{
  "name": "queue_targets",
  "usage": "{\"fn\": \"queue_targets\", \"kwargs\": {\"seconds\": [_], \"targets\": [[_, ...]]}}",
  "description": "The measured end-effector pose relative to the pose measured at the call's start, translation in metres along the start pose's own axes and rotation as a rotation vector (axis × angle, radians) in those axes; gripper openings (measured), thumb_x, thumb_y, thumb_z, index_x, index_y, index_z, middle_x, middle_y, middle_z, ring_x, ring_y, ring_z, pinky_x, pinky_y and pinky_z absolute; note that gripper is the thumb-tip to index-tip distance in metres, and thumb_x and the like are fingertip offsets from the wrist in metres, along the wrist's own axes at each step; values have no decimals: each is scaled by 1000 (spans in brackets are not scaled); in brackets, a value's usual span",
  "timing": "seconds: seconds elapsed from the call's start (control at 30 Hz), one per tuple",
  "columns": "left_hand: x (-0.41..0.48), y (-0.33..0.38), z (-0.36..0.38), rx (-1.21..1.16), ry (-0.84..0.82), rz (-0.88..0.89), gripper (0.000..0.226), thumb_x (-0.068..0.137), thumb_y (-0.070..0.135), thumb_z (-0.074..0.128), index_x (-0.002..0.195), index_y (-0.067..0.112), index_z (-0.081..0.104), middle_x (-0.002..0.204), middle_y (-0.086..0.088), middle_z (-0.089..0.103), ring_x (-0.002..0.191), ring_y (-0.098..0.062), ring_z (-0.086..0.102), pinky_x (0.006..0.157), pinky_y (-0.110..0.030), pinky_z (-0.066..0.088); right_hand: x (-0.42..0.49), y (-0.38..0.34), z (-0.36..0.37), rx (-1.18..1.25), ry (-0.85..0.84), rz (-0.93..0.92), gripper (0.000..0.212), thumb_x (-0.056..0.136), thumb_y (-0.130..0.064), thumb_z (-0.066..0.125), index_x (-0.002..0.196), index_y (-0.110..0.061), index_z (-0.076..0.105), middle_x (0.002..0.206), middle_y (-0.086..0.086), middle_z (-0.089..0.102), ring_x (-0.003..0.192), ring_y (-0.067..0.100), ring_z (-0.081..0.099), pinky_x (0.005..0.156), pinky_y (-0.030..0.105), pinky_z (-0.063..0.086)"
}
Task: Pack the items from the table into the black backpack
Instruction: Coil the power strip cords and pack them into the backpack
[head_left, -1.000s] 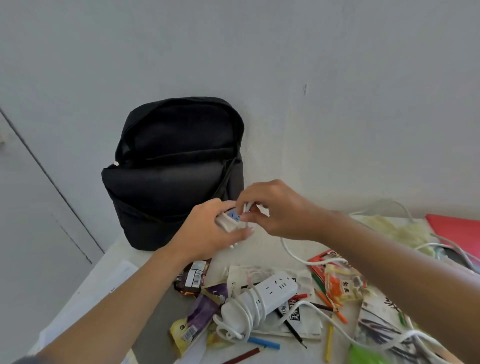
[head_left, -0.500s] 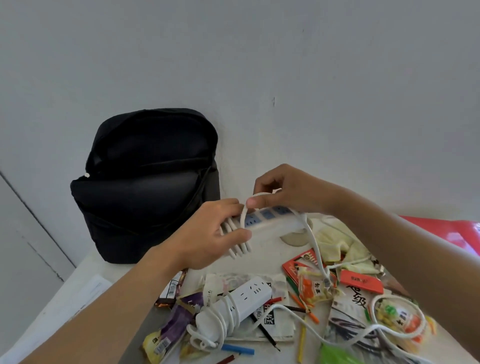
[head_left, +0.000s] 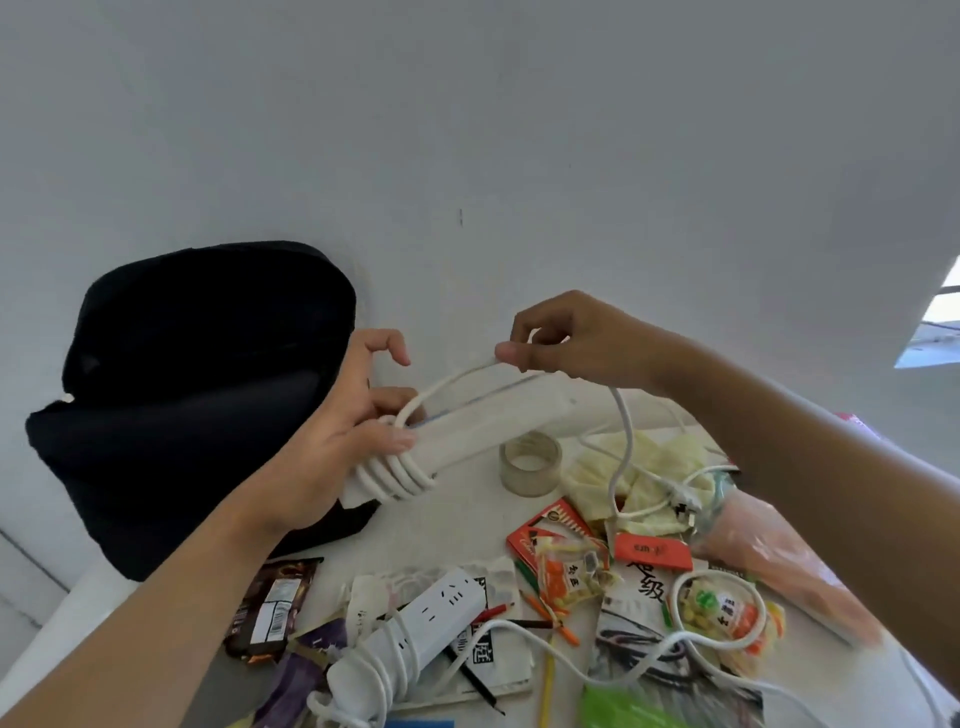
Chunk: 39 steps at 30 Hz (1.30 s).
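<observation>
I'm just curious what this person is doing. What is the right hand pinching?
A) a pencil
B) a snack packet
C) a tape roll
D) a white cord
D: the right hand pinches the cord, which is coiled round the power strip held in the left hand.

Matt black cloth backpack (head_left: 197, 395)

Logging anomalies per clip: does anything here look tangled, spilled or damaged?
No damage shows. The power strip in the left hand is half wound; its cord hangs loose from the right hand toward a plug on the yellowish cloth.
</observation>
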<state>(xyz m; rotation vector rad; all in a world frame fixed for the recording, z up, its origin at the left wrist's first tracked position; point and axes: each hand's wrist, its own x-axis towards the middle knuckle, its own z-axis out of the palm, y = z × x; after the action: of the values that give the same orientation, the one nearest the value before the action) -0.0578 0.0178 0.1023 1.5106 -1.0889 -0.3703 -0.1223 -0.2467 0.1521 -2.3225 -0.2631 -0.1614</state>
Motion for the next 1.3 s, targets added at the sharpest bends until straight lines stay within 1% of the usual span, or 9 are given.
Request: {"fn": "queue_targets", "kwargs": {"seconds": [0.1, 0.2, 0.3, 0.4, 0.5, 0.67, 0.83, 1.07, 1.3], "targets": [[11, 3, 2, -131, 130, 64, 43, 60, 28, 63, 102, 40, 65, 87, -8, 68, 73, -29, 65, 71, -34, 54, -5, 29, -2, 319, 24, 103, 40, 82, -37, 78, 79, 1, 66, 66, 4, 43, 60, 13, 36, 61, 29, 33], [22, 5, 12, -31, 290, 101, 27, 70, 37, 58, 86, 16, 64, 80, -12, 62, 78, -32, 62, 74, -42, 50, -9, 40, 17, 321, -103, 181, 47, 94, -47, 63, 79, -2, 64, 62, 2, 33, 56, 15, 31, 58, 28, 34], [35, -5, 11, 46, 486, 90, 27, 78, 40, 63, 71, 16, 51, 68, -9, 46, 71, -30, 47, 73, -49, 38, -11, 38, 32, 153, -170, 247, 52, 98, -51, 54, 72, -6, 60, 55, 1, 35, 49, 16, 34, 51, 21, 35], [42, -18, 0, 251, 552, 0, 38, 79, 50, 75, 73, 22, 51, 65, 8, 55, 66, -14, 54, 72, -32, 44, -15, 31, 32, -297, -174, 174, 40, 100, -41, 56, 71, -13, 59, 58, -4, 53, 49, 10, 46, 52, 19, 38], [45, -30, -3, 542, 529, -56, 37, 85, 48, 75, 84, 17, 55, 85, -1, 59, 72, -15, 58, 68, -26, 45, -19, 16, 31, -518, -154, 46, 34, 104, -38, 47, 74, -24, 51, 62, -9, 50, 53, 6, 45, 54, 22, 32], [51, -26, -5, 622, 346, -9, 50, 75, 57, 74, 78, 14, 49, 68, -1, 57, 59, -5, 49, 57, -22, 45, -12, 6, 30, -649, -19, -162, 31, 103, -47, 43, 91, -22, 56, 59, -10, 48, 48, 7, 43, 51, 23, 30], [49, -5, -5, 563, 105, -8, 65, 63, 70, 79, 83, 15, 49, 70, 2, 60, 58, -7, 51, 53, -23, 43, -2, 3, 10, -478, 280, -336, 47, 75, -61, 74, 74, -17, 56, 50, -5, 46, 47, 15, 37, 48, 27, 30], [51, 5, 22, 721, 2, -18, 61, 62, 61, 89, 89, 19, 54, 72, 1, 64, 60, -18, 59, 56, -33, 50, 5, -6, 5, -259, 51, -326, 49, 58, -37, 96, 79, -10, 60, 68, -2, 56, 56, 10, 45, 54, 17, 37], [58, 9, 12, 117, -29, -15, 38, 72, 35, 80, 79, 5, 57, 78, -26, 58, 67, -26, 57, 61, -30, 48, 14, 13, -26, 276, 20, -118, 37, 88, -27, 75, 77, 6, 62, 69, 10, 55, 61, 18, 52, 60, 26, 43]]}}
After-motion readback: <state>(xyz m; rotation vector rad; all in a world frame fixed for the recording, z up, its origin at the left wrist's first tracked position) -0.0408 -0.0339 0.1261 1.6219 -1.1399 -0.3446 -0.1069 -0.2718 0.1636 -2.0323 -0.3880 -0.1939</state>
